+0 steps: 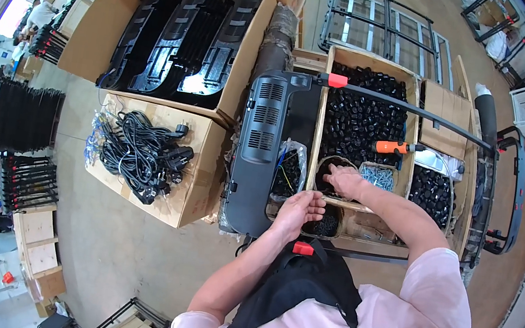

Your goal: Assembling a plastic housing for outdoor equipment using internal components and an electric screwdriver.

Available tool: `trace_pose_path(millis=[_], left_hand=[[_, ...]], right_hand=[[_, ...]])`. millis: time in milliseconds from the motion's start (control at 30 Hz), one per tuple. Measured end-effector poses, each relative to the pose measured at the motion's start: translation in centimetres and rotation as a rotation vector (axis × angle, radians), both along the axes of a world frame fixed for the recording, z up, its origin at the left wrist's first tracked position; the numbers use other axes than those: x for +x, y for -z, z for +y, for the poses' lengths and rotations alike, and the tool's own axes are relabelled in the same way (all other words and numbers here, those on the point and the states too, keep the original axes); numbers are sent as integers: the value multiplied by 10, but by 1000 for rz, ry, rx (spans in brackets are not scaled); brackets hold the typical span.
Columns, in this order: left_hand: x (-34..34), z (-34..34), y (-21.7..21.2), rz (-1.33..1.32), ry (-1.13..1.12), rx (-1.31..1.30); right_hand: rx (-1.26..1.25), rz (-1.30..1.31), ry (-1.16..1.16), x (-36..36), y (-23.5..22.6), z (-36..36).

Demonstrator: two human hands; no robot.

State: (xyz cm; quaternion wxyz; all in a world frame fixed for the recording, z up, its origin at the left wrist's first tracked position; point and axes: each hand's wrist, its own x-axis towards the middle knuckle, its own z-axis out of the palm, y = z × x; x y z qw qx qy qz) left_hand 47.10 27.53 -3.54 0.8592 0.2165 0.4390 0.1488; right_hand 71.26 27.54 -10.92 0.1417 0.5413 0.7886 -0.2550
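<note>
My right hand (pixel 343 181) reaches into a small round bin (pixel 329 160) of dark small parts, fingers bent downward and drawn together; what they pinch, if anything, is hidden. Beside it, my left hand (pixel 300 210) is raised near the crate's edge, its fingers curled in against the thumb around something too small to make out. Left of both hands lies a long black plastic housing (pixel 262 123) with vent slots. A clear bag (pixel 290 168) of dark parts rests against it. Under my left hand's fingertips sits another bin (pixel 325 222) of small black pieces.
A wooden crate (pixel 323 105) holds many black caps (pixel 366 108), an orange power driver (pixel 392 147) and silver screws (pixel 377 176). A dark bar with red ends (pixel 413 108) crosses above it. Bundled black power cords (pixel 145 153) lie on a carton (pixel 199 182), near a box of black housings (pixel 182 43).
</note>
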Motion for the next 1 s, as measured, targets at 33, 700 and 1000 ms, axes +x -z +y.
trace_pose_path(millis=[33, 700, 1000], left_hand=[[4, 0, 4, 12, -6, -5], [65, 3, 29, 19, -169, -4], [112, 11, 62, -96, -291, -244]], right_hand=[[9, 8, -8, -1, -2, 1], [202, 422, 511, 27, -8, -25], [179, 688, 716, 4, -107, -40]])
